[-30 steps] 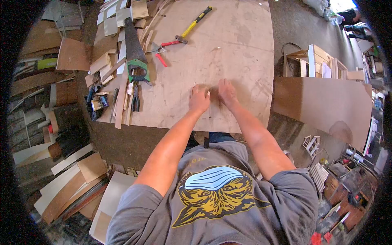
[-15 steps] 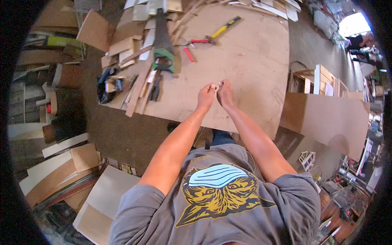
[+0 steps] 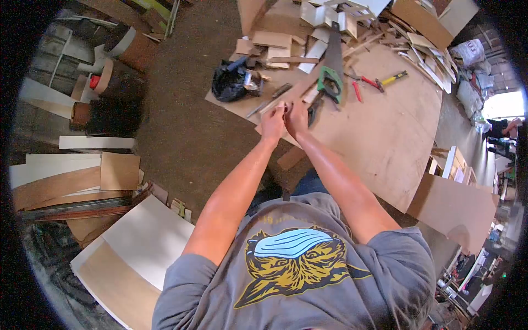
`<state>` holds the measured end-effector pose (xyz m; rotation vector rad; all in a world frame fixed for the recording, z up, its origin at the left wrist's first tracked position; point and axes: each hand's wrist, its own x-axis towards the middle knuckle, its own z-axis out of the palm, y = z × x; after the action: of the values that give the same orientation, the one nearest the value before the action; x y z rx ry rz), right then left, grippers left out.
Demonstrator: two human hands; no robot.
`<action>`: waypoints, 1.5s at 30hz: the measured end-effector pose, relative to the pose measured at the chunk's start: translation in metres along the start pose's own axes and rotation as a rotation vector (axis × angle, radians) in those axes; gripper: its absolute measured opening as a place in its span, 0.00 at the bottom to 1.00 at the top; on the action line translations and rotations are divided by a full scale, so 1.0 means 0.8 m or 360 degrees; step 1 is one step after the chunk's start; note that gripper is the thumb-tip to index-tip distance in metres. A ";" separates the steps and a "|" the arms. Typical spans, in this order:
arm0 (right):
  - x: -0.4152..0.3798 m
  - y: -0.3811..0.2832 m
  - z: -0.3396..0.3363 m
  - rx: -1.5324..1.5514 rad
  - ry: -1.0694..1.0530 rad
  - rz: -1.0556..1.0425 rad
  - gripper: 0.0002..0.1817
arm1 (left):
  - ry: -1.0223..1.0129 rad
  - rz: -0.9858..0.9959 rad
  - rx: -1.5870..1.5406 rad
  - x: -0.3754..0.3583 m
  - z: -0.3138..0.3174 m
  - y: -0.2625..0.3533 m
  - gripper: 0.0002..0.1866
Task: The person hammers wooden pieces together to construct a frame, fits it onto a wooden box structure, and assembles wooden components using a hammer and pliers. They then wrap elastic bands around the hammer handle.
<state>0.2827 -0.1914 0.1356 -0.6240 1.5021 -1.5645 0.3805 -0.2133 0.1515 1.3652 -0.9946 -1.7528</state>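
Observation:
My left hand [image 3: 273, 124] and my right hand [image 3: 297, 119] are close together over the near left edge of a wooden sheet tabletop [image 3: 379, 143]. The fingers of both are pinched, and whatever is between them is too small to make out. Just beyond my right hand lies a handsaw [image 3: 331, 82] with a green handle, beside wood strips. A dark-handled tool is partly hidden behind that hand. Farther right are a yellow-and-black hammer [image 3: 393, 79] and a red-handled tool [image 3: 357, 91].
A black plastic bag [image 3: 230, 81] sits at the table's left corner, near wood offcuts [image 3: 273, 43]. More scrap wood [image 3: 426, 58] is piled at the back. Boards [image 3: 129, 236] lean at lower left. A brown panel [image 3: 454, 209] stands right, and a person [image 3: 499, 128] is far right.
My view has swung left. My hands have gone from above the table's near middle to its left edge by the saw handle, still pinched close together.

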 end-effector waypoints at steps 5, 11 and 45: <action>0.047 0.018 0.120 -0.1123 -0.0057 -0.0695 0.11 | 0.0117 0.0146 -0.0126 0.029 -0.090 0.074 0.19; 0.118 0.014 0.225 -0.1638 -0.0364 -0.0578 0.11 | 0.0255 0.0049 -0.0381 0.119 -0.159 0.101 0.21; 0.019 -0.019 0.082 -0.1967 0.0569 -0.0851 0.11 | -0.0451 -0.0186 0.0031 0.073 -0.049 0.097 0.20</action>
<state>0.3258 -0.2409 0.1575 -1.5769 2.7151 -0.9352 0.4117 -0.3061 0.1884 1.2298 -1.1028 -2.0712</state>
